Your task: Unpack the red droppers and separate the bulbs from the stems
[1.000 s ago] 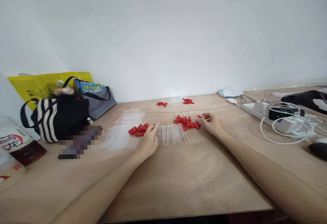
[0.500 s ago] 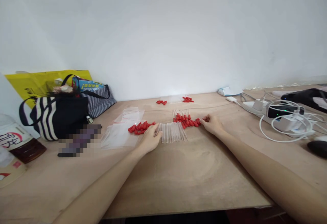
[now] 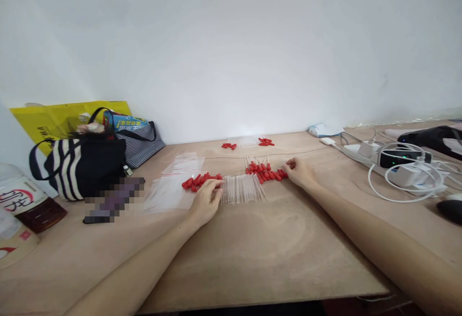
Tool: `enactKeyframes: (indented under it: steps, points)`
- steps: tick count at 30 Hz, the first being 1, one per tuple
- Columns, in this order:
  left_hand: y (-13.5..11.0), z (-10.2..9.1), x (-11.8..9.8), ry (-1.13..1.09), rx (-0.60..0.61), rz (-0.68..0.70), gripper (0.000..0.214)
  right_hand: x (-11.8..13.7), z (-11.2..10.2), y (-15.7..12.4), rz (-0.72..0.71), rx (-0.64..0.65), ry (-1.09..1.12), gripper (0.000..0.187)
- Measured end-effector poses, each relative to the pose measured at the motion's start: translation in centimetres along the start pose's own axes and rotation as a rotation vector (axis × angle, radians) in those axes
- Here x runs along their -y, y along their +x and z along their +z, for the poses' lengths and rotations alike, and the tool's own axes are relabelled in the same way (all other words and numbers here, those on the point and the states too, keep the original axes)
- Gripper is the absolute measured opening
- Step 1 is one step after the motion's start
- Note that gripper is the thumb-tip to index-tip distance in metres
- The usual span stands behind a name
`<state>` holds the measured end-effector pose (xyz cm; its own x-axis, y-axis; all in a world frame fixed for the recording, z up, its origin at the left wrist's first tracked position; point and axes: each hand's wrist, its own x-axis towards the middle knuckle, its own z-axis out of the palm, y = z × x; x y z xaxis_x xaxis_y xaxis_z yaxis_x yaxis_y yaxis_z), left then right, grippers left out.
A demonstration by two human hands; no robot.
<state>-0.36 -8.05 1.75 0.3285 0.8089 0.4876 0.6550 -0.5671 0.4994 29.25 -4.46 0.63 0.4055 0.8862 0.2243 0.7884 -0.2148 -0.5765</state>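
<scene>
My left hand point(image 3: 206, 202) rests at the left end of a row of thin clear glass tubes point(image 3: 243, 189). Its thumb stands apart from its fingers, and the fingertips are beside a heap of red rubber dropper bulbs point(image 3: 197, 182). My right hand point(image 3: 300, 172) is at the right end of a second heap of red bulbs point(image 3: 271, 175); its fingers are curled in towards the thumb. Whatever lies between those fingers is too small to tell. Behind the row, several tubes with red bulbs on their ends point(image 3: 257, 166) lie with the tips pointing away.
Clear plastic bags point(image 3: 171, 188) lie left of the bulbs. More red bulbs point(image 3: 266, 141) and tubes are near the wall. On the left stand a black striped bag point(image 3: 84, 169) and a bottle point(image 3: 27, 198). A power strip with white cables point(image 3: 404, 174) occupies the right side.
My left hand has drawn back left and slightly towards me, off the left end of the tube row. My right hand has shifted slightly right and up, its fingers still curled.
</scene>
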Motion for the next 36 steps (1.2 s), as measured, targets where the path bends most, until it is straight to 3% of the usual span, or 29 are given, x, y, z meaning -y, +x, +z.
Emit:
enactKeyframes:
  steps: [3, 5, 10, 17, 22, 25, 29, 32, 34, 36]
  points:
    - [-0.6, -0.5, -0.4, 0.082, 0.034, 0.089, 0.023, 1.4, 0.1, 1.7, 0.003, 0.104, -0.027, 0.017]
    - [-0.8, -0.7, -0.5, 0.113, 0.089, 0.115, 0.036, 2.6, 0.4, 2.9, 0.017, 0.146, -0.026, 0.015]
    - [-0.9, -0.8, -0.6, 0.132, 0.191, 0.082, 0.060, 5.2, 1.8, 5.6, 0.122, 0.225, -0.036, 0.017]
    - [-0.4, -0.5, -0.6, 0.111, 0.156, 0.065, 0.064, 5.6, 2.9, 6.3, 0.264, 0.295, 0.044, 0.020]
    - [-0.5, -0.5, -0.5, 0.144, 0.121, 0.089, 0.068, 5.4, 1.3, 6.0, 0.240, 0.249, 0.301, 0.008]
    - [-0.6, -0.4, -0.7, 0.186, 0.065, 0.128, 0.065, 5.4, -0.4, 4.6, 0.152, 0.255, 0.503, 0.009]
    - [-0.4, 0.0, -1.2, 0.199, 0.016, 0.243, 0.045, 4.8, -2.0, 0.2, 0.014, 0.334, 0.697, 0.012]
    - [-0.1, 0.6, -1.7, 0.190, 0.019, 0.329, 0.031, 4.0, -1.7, -3.6, -0.128, 0.449, 1.025, 0.015]
    - [0.0, 1.0, -2.1, 0.179, 0.016, 0.382, 0.028, 3.8, -1.1, -5.7, -0.147, 0.448, 1.142, 0.019]
    - [0.1, 1.3, -2.4, 0.174, 0.006, 0.426, 0.031, 3.9, -0.3, -7.3, -0.143, 0.538, 1.242, 0.021]
